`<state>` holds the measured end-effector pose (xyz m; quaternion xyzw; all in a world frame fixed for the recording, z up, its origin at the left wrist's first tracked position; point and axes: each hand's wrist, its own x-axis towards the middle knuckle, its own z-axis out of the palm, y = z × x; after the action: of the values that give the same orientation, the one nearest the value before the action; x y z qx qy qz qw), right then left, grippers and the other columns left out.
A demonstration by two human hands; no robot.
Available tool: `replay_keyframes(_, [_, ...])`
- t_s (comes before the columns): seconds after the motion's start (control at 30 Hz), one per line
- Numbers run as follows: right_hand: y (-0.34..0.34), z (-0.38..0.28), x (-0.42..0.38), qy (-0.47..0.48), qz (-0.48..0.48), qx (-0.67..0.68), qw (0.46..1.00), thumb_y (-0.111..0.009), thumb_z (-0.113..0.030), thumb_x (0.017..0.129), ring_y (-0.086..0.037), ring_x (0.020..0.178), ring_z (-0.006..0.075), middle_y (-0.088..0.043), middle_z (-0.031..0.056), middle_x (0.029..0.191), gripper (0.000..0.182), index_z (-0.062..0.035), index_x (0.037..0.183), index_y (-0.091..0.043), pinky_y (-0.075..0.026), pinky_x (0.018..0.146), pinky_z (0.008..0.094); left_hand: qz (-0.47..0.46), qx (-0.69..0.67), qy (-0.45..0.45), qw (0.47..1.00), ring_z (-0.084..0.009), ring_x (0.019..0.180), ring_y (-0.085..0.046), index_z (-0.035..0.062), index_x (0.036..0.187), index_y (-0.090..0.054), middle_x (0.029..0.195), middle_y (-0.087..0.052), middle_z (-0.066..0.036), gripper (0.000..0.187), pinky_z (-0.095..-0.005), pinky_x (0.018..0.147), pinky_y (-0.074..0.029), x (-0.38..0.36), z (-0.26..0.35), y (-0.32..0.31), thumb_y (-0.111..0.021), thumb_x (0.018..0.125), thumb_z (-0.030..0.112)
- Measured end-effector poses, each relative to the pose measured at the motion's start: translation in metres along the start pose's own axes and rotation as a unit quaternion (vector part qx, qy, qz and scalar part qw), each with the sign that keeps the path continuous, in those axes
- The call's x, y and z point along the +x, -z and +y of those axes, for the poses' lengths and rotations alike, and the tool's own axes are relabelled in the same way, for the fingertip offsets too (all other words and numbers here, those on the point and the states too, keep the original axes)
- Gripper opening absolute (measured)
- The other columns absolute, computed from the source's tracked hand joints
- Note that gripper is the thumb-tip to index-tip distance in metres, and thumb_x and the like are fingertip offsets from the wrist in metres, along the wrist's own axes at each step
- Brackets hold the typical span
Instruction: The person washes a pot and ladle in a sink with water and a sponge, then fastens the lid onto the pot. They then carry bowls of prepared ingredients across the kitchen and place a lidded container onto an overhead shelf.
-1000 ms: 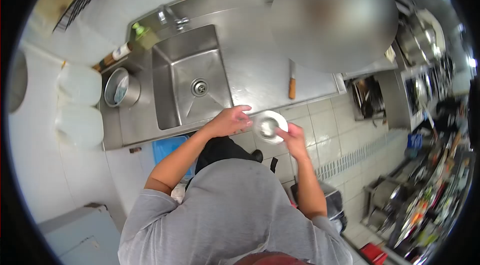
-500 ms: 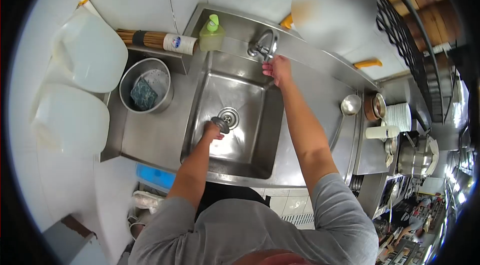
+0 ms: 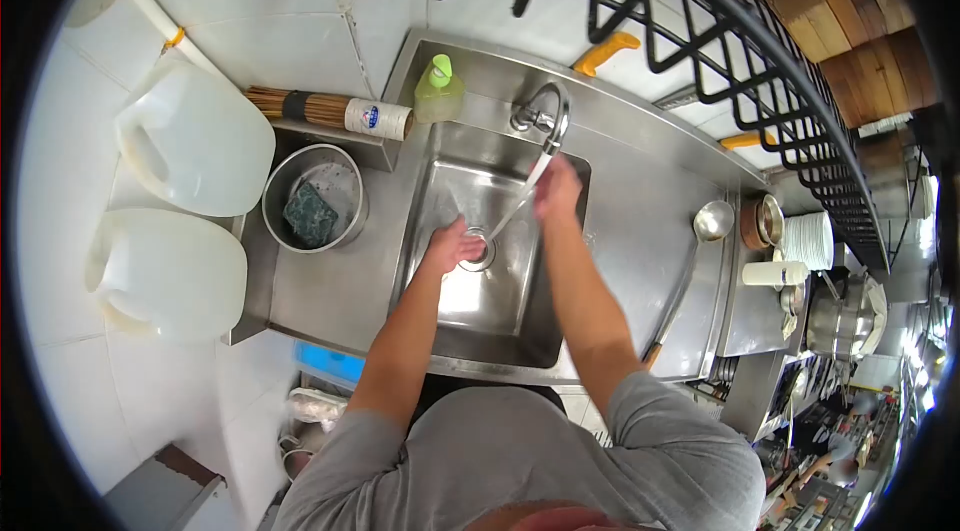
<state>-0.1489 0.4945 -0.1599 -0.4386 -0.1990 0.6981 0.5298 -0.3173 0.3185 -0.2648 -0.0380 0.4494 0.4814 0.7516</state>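
Water runs from the curved faucet (image 3: 556, 121) down into the steel sink (image 3: 425, 191), landing around the drain (image 3: 478, 249). My left hand (image 3: 455, 246) is low in the basin beside the drain, its fingers stretched out and the thumb apart, holding nothing that shows. Just below the spout, my right hand (image 3: 557, 188) is beside the stream, and motion smears its fingers. A green pump bottle (image 3: 438, 96) stands on the back ledge, left of the faucet.
Left of the sink are a steel pot (image 3: 345, 171) with a dark green scouring pad (image 3: 310, 213) and two large plastic jugs (image 3: 195, 146). A bamboo brush (image 3: 325, 114) lies behind. On the right counter rests a ladle (image 3: 713, 221). A black wire rack (image 3: 700, 6) hangs overhead.
Water now flows from the faucet. My right hand has come down off the faucet. The round metal drain piece is no longer in my left hand, which has opened over the drain. The view has shifted.
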Motion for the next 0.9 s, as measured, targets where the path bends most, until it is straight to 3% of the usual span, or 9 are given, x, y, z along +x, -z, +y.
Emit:
replay_keyframes(0.1, [-0.036, 0.018, -0.075, -0.208, 0.204, 0.259, 0.921, -0.036, -0.026, 0.104, -0.064, 0.089, 0.0287, -0.064, 0.0164, 0.097, 0.04, 0.005, 0.12, -0.054, -0.052, 0.096, 0.0399, -0.048, -0.094, 0.002, 0.994, -0.0351, 0.105, -0.063, -0.0109, 0.128, -0.044, 0.112, -0.062, -0.023, 0.071, -0.0491, 0.097, -0.051, 0.012, 0.006, -0.044, -0.049, 0.1, 0.054])
replay_keyframes(0.27, [-0.097, -0.058, -0.038, -0.102, -0.003, 0.438, 0.893, -0.021, -0.03, 0.106, -0.062, 0.094, 0.0341, -0.06, 0.0189, 0.104, 0.048, 0.0049, 0.115, -0.052, -0.056, 0.093, 0.0463, -0.142, -0.103, -0.008, 0.984, -0.0316, 0.1, -0.062, -0.0077, 0.126, -0.048, 0.108, -0.063, -0.018, 0.07, -0.0467, 0.095, -0.051, 0.002, 0.053, -0.12, -0.046, 0.101, 0.057])
replay_keyframes(0.37, [-0.093, -0.045, -0.03, -0.053, 0.043, 0.335, 0.94, -0.029, -0.03, 0.105, -0.065, 0.105, 0.0328, -0.062, 0.0234, 0.121, 0.047, 0.0079, 0.119, -0.053, -0.06, 0.084, 0.0413, -0.149, -0.121, -0.01, 0.981, -0.0256, 0.098, -0.064, -0.0041, 0.118, -0.056, 0.105, -0.066, -0.014, 0.062, -0.0416, 0.093, -0.053, -0.011, 0.073, -0.138, -0.049, 0.1, 0.055])
replay_keyframes(0.5, [-0.078, -0.014, -0.065, -0.297, 0.129, 0.234, 0.917, -0.057, -0.021, 0.097, -0.057, 0.05, 0.0207, -0.059, 0.0068, 0.063, 0.025, -0.0032, 0.08, -0.06, -0.05, 0.05, 0.0292, -0.247, -0.212, -0.021, 0.945, -0.0204, 0.099, -0.065, 0.0026, 0.115, -0.063, 0.108, -0.069, -0.008, 0.053, -0.0393, 0.094, -0.054, 0.012, 0.066, -0.131, -0.054, 0.098, 0.052])
replay_keyframes(0.57, [-0.071, -0.033, -0.071, -0.331, -0.147, 0.14, 0.921, -0.06, -0.019, 0.093, -0.057, 0.05, 0.0196, -0.06, 0.0074, 0.066, 0.017, -0.0023, 0.088, -0.06, -0.049, 0.047, 0.0292, -0.445, -0.231, 0.046, 0.864, -0.0224, 0.101, -0.066, 0.0033, 0.119, -0.062, 0.11, -0.07, -0.008, 0.053, -0.0404, 0.094, -0.054, 0.027, 0.066, -0.109, -0.054, 0.098, 0.051])
replay_keyframes(0.63, [-0.069, -0.039, -0.073, -0.264, -0.244, -0.053, 0.932, -0.064, -0.019, 0.09, -0.059, 0.053, 0.0184, -0.062, 0.008, 0.068, 0.017, -0.0018, 0.091, -0.061, -0.049, 0.048, 0.029, -0.307, -0.125, -0.057, 0.942, -0.0244, 0.106, -0.065, 0.0105, 0.121, -0.062, 0.116, -0.068, -0.007, 0.045, -0.0446, 0.093, -0.054, -0.024, 0.07, -0.157, -0.055, 0.096, 0.047])
replay_keyframes(0.73, [-0.108, -0.073, -0.106, 0.014, -0.006, -0.42, 0.908, -0.067, -0.01, 0.088, -0.061, 0.054, 0.0124, -0.066, 0.006, 0.071, 0.008, -0.0029, 0.085, -0.068, -0.046, 0.042, 0.0303, -0.276, -0.174, -0.053, 0.944, -0.0246, 0.109, -0.064, 0.0167, 0.124, -0.061, 0.119, -0.066, -0.006, 0.037, -0.0478, 0.091, -0.053, -0.011, 0.064, -0.158, -0.056, 0.095, 0.04])
replay_keyframes(0.83, [-0.082, -0.084, -0.097, -0.1, -0.264, -0.339, 0.898, -0.065, -0.003, 0.085, -0.062, 0.06, 0.0124, -0.068, 0.0053, 0.076, 0.004, -0.0021, 0.086, -0.069, -0.047, 0.047, 0.0299, -0.286, -0.14, -0.019, 0.948, -0.0253, 0.11, -0.064, 0.02, 0.133, -0.057, 0.125, -0.065, -0.005, 0.037, -0.0474, 0.086, -0.055, 0.018, 0.056, -0.146, -0.049, 0.1, 0.034])
replay_keyframes(0.9, [-0.081, -0.099, -0.076, -0.011, -0.135, -0.455, 0.88, -0.063, 0.0, 0.083, -0.064, 0.068, 0.0137, -0.069, 0.0081, 0.082, 0.018, -0.0016, 0.1, -0.068, -0.051, 0.06, 0.0286, -0.256, -0.032, -0.045, 0.965, -0.0255, 0.108, -0.065, 0.0112, 0.131, -0.057, 0.122, -0.066, -0.009, 0.037, -0.0439, 0.087, -0.054, -0.033, 0.073, -0.17, -0.054, 0.099, 0.029])
